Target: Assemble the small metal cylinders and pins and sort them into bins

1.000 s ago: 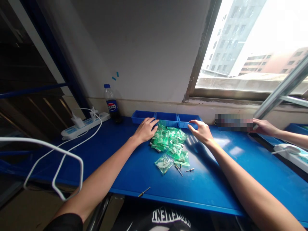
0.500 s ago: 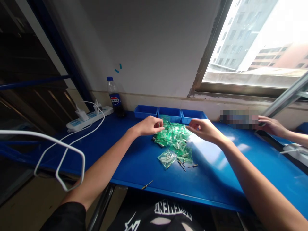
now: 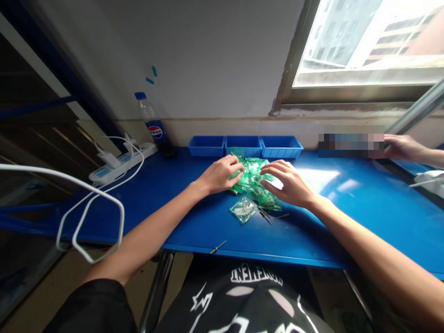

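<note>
A heap of small green-tinted clear plastic bags lies on the blue table. My left hand rests at the heap's left edge, its fingers curved over the bags and the thumb apart. On the right side, my right hand is against the heap with fingers and thumb spread. Nearer to me is a single clear bag with pale slim pieces inside. Several loose blind rivets lie beside it, and another blind rivet is close to the table's front edge.
Three blue bins stand in a row behind the heap. A cola bottle and a white power strip with cables are at the left. Another person's hand shows at the far right, near a blurred-out patch.
My view has tilted down. Both hands have gone from pinched fingers at the heap's sides to more spread fingers lowered onto the bags.
</note>
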`<state>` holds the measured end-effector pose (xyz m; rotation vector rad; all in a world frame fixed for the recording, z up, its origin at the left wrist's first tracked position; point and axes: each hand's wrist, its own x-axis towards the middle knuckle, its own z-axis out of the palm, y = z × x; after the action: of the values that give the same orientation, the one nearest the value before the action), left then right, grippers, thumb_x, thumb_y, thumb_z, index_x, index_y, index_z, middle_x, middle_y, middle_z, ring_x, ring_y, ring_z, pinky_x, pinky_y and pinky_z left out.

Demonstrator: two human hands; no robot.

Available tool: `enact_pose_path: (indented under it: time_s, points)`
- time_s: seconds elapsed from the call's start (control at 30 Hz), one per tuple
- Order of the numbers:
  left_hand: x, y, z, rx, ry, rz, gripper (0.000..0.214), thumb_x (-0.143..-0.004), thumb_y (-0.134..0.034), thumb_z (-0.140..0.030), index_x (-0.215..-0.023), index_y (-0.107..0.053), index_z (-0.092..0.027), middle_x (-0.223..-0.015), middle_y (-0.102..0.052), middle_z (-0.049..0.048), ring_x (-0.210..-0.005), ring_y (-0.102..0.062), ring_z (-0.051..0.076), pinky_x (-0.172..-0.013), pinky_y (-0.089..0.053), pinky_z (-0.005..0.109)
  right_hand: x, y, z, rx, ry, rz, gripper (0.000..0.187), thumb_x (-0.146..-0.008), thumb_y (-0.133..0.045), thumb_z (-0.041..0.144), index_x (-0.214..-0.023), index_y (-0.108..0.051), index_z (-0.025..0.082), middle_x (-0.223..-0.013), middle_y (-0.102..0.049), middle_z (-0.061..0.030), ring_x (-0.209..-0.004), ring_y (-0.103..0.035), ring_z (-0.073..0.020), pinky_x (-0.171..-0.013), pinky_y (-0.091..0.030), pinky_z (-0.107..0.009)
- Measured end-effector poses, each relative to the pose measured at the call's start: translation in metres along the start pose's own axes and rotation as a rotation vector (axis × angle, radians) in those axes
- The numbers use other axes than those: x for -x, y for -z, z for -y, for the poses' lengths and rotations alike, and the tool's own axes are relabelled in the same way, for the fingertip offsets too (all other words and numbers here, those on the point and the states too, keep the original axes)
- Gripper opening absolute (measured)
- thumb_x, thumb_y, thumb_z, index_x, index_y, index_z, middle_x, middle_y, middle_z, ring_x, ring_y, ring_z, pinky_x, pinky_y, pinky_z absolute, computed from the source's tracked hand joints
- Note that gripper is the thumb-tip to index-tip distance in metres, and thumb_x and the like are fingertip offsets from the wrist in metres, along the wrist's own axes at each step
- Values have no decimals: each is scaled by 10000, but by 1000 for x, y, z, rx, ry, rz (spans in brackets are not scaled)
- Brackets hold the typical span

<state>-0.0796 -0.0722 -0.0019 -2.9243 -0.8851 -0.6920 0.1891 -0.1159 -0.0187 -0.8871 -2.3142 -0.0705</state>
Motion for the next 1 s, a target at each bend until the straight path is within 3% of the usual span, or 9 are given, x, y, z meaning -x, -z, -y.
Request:
enact_pose_path:
  time_s: [0.2, 0.33, 0.5, 0.7, 0.87, 1.0]
  points:
    - [6, 4, 0, -26, -61, -47, 233, -995, -545, -274, -1142, -678, -152, -1094, -630, 128, -1074, -580, 256, -956, -517, 420, -2, 2, 27, -152, 178, 149, 399, -916, -678, 485, -1222, -624, 235, -1280, -658, -119, -1162, -583, -314, -993, -459, -520]
    - [15, 9, -4, 47, -154, 9, 150, -974, -571, -275, -996, -676, -169, -1044, -658, 109, -1049, -586, 244, -953, -517, 404, 3, -11, 34, -139, 221, 185, 469, -867, -700, 598, -1136, -620, 222, -1271, -611, -144, -1105, -568, -310, -952, -465, -514]
    - [21, 7, -14, 46, -236, 82, 146, -924, -616, -323, -925, -653, -182, -985, -661, 102, -985, -584, 246, -928, -512, 416, 7, -25, 26, -68, 198, 160, 365, -907, -676, 552, -1051, -618, 221, -1176, -603, -123, -1035, -551, -281, -917, -465, -479]
    - [19, 6, -18, 109, -214, 99, 190, -880, -677, -369, -927, -656, -186, -1008, -639, 101, -982, -570, 243, -936, -509, 415, 8, -32, 19, -48, 186, 117, 230, -920, -688, 457, -1002, -647, 246, -1141, -600, -92, -1016, -537, -274, -904, -452, -460]
    - [20, 18, -26, 184, -218, 153, 426, -793, -776, -535, -1013, -648, -193, -1083, -622, 112, -1053, -552, 275, -978, -499, 442, 7, -33, 19, -50, 172, 86, 179, -961, -644, 416, -942, -647, 237, -1092, -612, -91, -998, -540, -266, -865, -456, -428]
    - [19, 16, -31, 213, -233, 224, 536, -726, -816, -607, -1034, -654, -199, -1148, -600, 126, -1113, -523, 304, -1041, -462, 492, 6, -33, 19, -64, 159, 85, 172, -961, -650, 407, -934, -649, 237, -1096, -611, -89, -1007, -541, -264, -877, -458, -426]
